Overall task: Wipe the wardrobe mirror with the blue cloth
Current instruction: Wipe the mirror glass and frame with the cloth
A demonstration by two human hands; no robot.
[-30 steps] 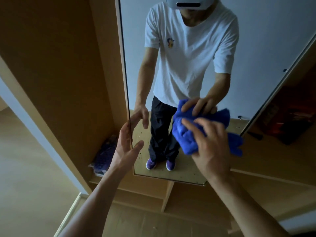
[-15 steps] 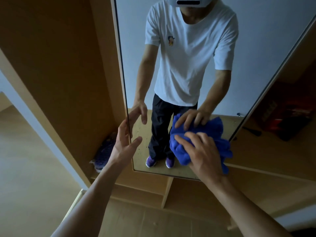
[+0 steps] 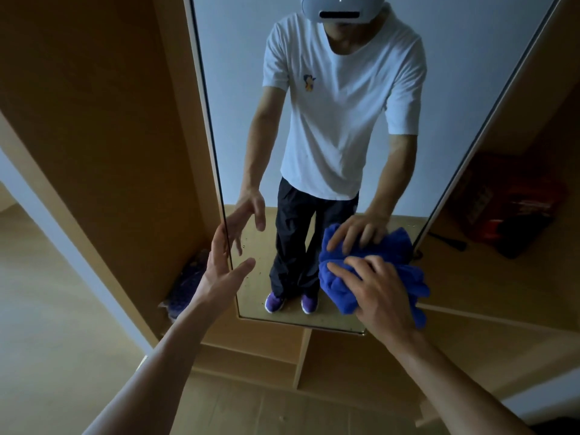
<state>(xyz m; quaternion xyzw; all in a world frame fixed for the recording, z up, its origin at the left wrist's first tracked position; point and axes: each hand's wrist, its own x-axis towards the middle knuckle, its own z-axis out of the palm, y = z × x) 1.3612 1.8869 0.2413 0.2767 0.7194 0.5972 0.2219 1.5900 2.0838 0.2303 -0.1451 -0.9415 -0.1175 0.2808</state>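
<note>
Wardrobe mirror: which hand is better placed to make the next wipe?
The right hand: it presses the bunched blue cloth against the tall wardrobe mirror. The left hand is open at the mirror's left edge, holding nothing.

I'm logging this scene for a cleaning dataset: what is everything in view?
Wardrobe mirror: one, silvery, middle, reflecting the person.
Blue cloth: one, blue, bunched against the mirror's lower right.
Wardrobe: one, tan wood, around the mirror.
Purple bundle: one, purple, low in the wardrobe, left of the mirror.
Red box: one, red, right shelf, dim.
Dark object: one, black, beside the red box.
Floor: one, pale wood, lower left.
Left hand: one, open, fingertips at the mirror's left edge.
Right hand: one, pressing the blue cloth on the mirror.
</note>
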